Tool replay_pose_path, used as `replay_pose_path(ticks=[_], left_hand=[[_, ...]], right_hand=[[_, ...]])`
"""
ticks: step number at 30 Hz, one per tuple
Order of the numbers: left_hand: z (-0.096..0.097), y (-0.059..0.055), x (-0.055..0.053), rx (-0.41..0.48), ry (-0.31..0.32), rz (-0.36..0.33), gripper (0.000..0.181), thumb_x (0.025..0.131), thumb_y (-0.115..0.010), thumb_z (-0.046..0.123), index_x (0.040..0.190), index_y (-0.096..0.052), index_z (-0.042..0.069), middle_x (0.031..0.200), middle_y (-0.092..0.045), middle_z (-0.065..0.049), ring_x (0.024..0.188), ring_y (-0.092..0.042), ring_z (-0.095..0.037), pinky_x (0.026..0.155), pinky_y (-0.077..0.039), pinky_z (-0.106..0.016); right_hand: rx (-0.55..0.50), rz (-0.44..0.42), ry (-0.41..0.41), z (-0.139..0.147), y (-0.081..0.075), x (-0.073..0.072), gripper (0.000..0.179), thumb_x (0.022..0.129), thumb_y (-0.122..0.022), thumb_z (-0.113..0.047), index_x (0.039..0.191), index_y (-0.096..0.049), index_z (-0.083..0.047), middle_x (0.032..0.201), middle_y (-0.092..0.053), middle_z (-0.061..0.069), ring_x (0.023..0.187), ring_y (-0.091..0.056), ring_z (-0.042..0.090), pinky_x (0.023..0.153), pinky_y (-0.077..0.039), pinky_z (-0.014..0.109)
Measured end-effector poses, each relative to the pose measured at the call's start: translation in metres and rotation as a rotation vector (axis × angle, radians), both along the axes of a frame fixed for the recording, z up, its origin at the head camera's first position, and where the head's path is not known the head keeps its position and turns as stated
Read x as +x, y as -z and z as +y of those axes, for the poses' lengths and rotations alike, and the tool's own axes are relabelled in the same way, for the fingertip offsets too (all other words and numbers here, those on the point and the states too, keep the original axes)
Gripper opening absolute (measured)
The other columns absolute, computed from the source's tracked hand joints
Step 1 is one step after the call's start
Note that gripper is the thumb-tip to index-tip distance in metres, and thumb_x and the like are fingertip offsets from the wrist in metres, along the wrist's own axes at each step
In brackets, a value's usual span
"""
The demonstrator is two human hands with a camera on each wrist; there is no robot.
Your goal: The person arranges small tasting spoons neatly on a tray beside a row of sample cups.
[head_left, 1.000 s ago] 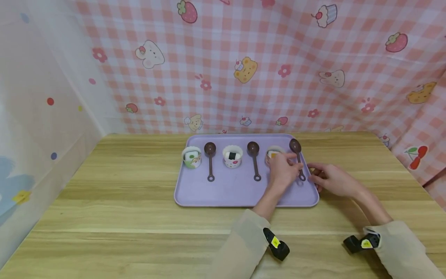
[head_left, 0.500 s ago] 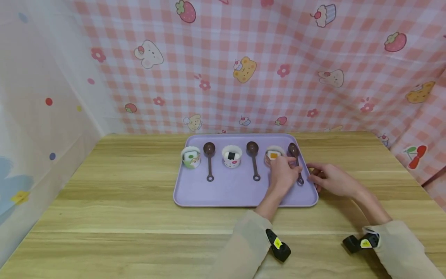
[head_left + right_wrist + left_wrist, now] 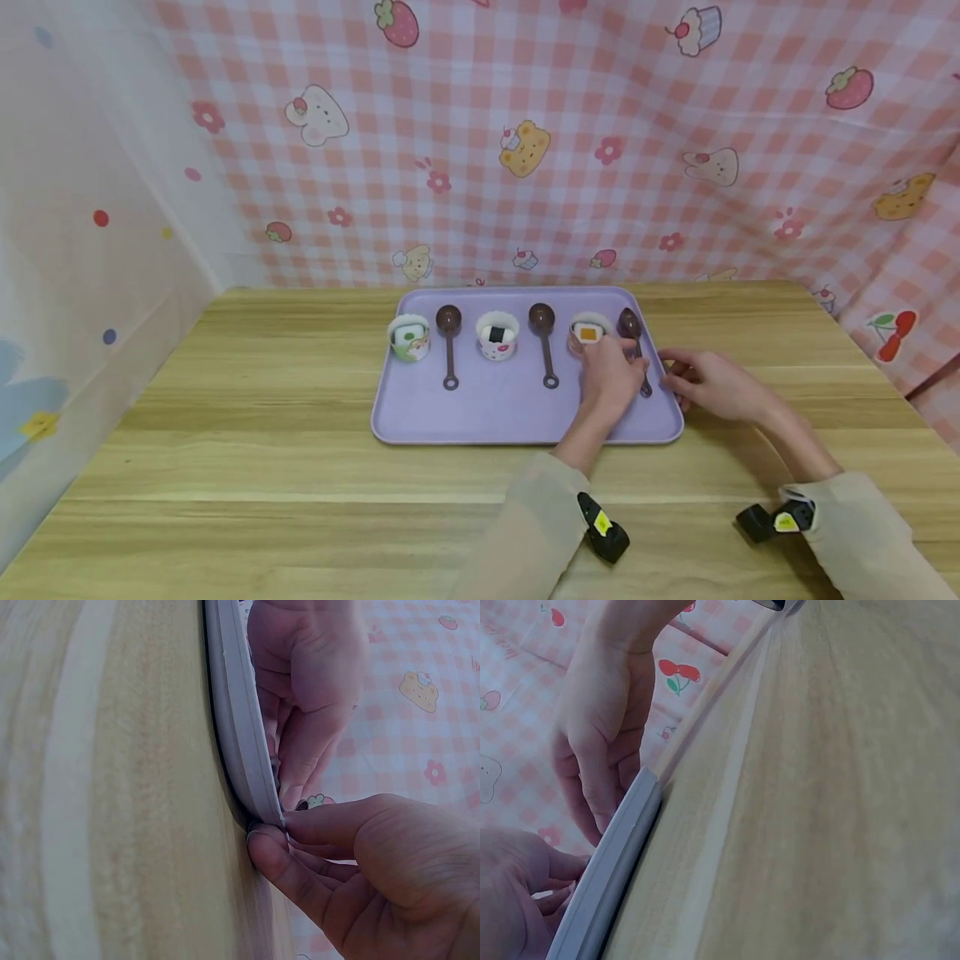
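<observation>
A lilac tray (image 3: pixel 480 421) lies on the table, with three brown long-handled spoons in a row with three small patterned cups. My left hand (image 3: pixel 609 377) is over the tray's right part, thumb and finger pinching the handle of the right-hand spoon (image 3: pixel 631 323). That spoon's bowl is turned sideways. My right hand (image 3: pixel 716 385) pinches the tray's right rim, thumb and finger on either side of it, as the right wrist view shows at the rim (image 3: pixel 251 761). Left of my left hand stands a cup (image 3: pixel 579 340) holding a white piece with an orange square, its lower side partly hidden.
The left spoon (image 3: pixel 449 321) and middle spoon (image 3: pixel 542 320) lie bowl away from me. Cups with a green-marked piece (image 3: pixel 409 354) and a black-banded piece (image 3: pixel 498 350) stand beside them. A checked cloth (image 3: pixel 450 217) hangs behind the wooden table (image 3: pixel 262 467).
In my left hand, the right-hand spoon has come down and turned so its bowl looks narrower; the hand shifted slightly toward me. The right hand keeps its place at the rim.
</observation>
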State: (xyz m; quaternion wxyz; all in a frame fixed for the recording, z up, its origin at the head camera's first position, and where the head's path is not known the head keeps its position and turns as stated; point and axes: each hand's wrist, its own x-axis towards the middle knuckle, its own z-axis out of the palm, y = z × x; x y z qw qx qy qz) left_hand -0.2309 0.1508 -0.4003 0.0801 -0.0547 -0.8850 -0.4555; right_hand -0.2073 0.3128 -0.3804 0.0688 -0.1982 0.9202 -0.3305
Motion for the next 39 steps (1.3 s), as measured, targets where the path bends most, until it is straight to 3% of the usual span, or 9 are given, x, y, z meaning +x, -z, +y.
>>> replay_pose_path(ticks=[7, 14, 39], left_hand=[[-0.0001, -0.0014, 0.0023, -0.058, -0.024, -0.010, 0.025, 0.084, -0.082, 0.020, 0.109, -0.080, 0.018, 0.101, -0.077, -0.001, 0.089, -0.070, -0.016, 0.072, -0.055, -0.028], [-0.0003, -0.0010, 0.0030, -0.088, -0.038, -0.025, 0.018, 0.085, -0.082, 0.025, 0.103, -0.082, 0.023, 0.095, -0.077, 0.001, 0.083, -0.070, -0.015, 0.069, -0.054, -0.029], [-0.0042, -0.0031, 0.0069, -0.092, -0.038, -0.037, 0.019, 0.087, -0.081, 0.030, 0.101, -0.081, 0.018, 0.097, -0.077, 0.000, 0.087, -0.072, -0.018, 0.072, -0.056, -0.032]], right_hand=[[0.001, -0.006, 0.006, -0.0007, -0.0006, -0.0003, 0.041, 0.099, -0.057, 0.004, 0.134, -0.047, 0.020, 0.088, -0.067, 0.008, 0.065, -0.062, 0.012, 0.056, -0.054, 0.028], [-0.002, -0.006, 0.005, -0.0002, 0.0002, -0.0005, 0.041, 0.098, -0.057, 0.004, 0.134, -0.047, 0.020, 0.086, -0.067, 0.007, 0.065, -0.062, 0.012, 0.056, -0.054, 0.028], [-0.016, 0.005, -0.004, -0.0015, -0.0010, 0.0010, 0.038, 0.098, -0.058, 0.005, 0.132, -0.049, 0.020, 0.086, -0.068, 0.008, 0.064, -0.061, 0.011, 0.056, -0.054, 0.028]])
